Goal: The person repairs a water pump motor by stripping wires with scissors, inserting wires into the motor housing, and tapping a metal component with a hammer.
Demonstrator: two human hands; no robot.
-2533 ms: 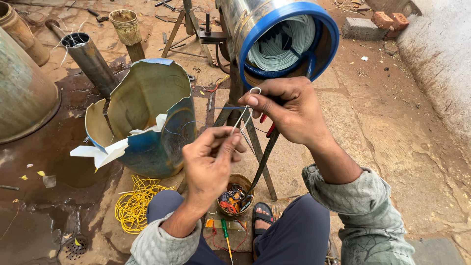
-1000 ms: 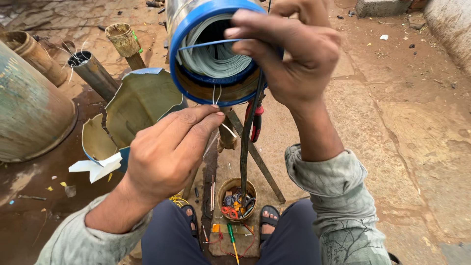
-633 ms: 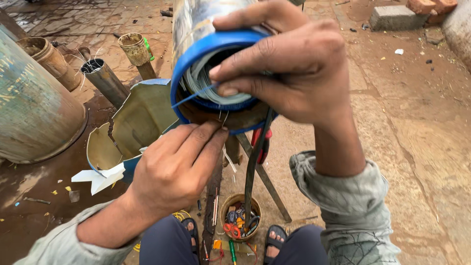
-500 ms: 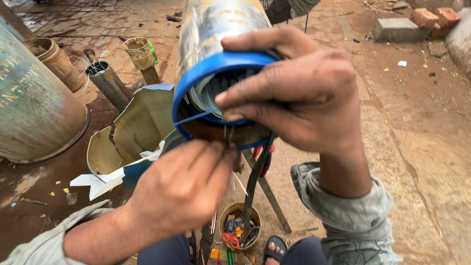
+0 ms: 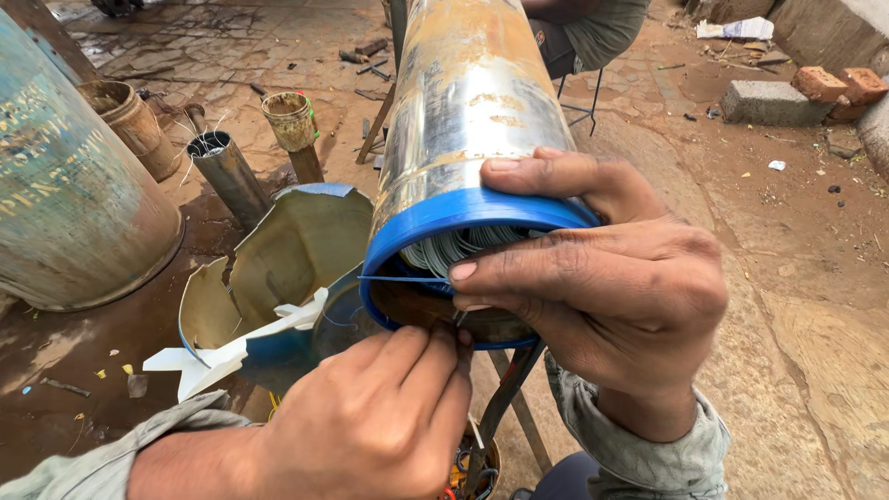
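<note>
Left hand (image 5: pixel 375 431) cut off by bottom edge w/ its sleeve; fingertips pinch sth too small to tell at the blue-rimmed metal cylinder (image 5: pixel 468 120) mouth. Right hand (image 5: pixel 602 287) covers the right half of that mouth, so windings inside only partly seen. Cylinder's far end runs off the top edge. Stand legs (image 5: pixel 505 407) mostly hidden behind both hands. Small tin (image 5: pixel 472 468) of bits at the bottom edge barely shows. Big rusty drum (image 5: pixel 74 204) cut by the left edge. Seated person (image 5: pixel 593 28) at top cut off.

A big weathered drum (image 5: pixel 65 185) at left bears faded yellowish lettering, seemingly painted on.
</note>
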